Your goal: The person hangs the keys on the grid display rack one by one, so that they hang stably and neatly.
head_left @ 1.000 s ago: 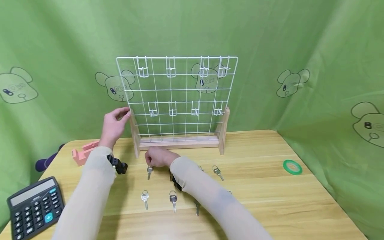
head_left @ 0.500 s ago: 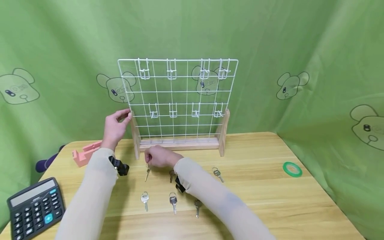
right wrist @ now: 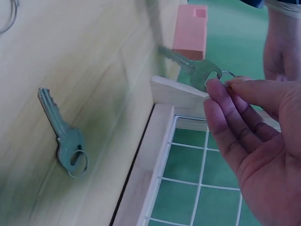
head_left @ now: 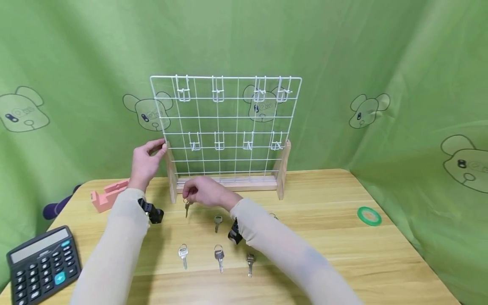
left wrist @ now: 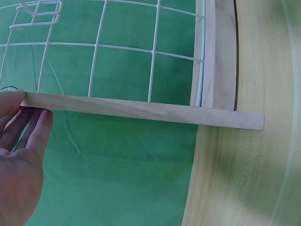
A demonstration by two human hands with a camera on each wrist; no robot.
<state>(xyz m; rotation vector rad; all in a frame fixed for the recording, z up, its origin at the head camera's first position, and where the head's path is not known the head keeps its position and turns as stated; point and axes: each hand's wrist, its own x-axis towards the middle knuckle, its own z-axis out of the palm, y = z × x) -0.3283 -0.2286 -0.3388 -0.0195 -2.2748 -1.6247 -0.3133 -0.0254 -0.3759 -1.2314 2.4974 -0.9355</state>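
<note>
A white wire grid rack [head_left: 228, 78] with several hooks stands in a wooden base [head_left: 244, 185]. My left hand [head_left: 144, 164] grips the top of its left wooden upright [left wrist: 131, 108], thumb on one side and fingers on the other. In front of the base, my right hand [head_left: 207, 192] holds a key [right wrist: 201, 74] by its ring, pinched between thumb and fingers. The key hangs just above the table in the head view. Nearest on the table is another key [head_left: 217, 222]; a silver key [head_left: 183, 254] and a dark-headed key [head_left: 219, 255] lie closer to me.
A further key [head_left: 250, 261] lies beside my right sleeve, which partly covers others. A calculator [head_left: 43, 262] and a pink holder [head_left: 106, 198] stand at the left. Green tape [head_left: 369, 216] lies at the right. A green curtain [head_left: 324, 51] hangs behind the table.
My right hand has lifted the key by its ring off the table and moved slightly up towards the rack. The left hand stays on the upright.
</note>
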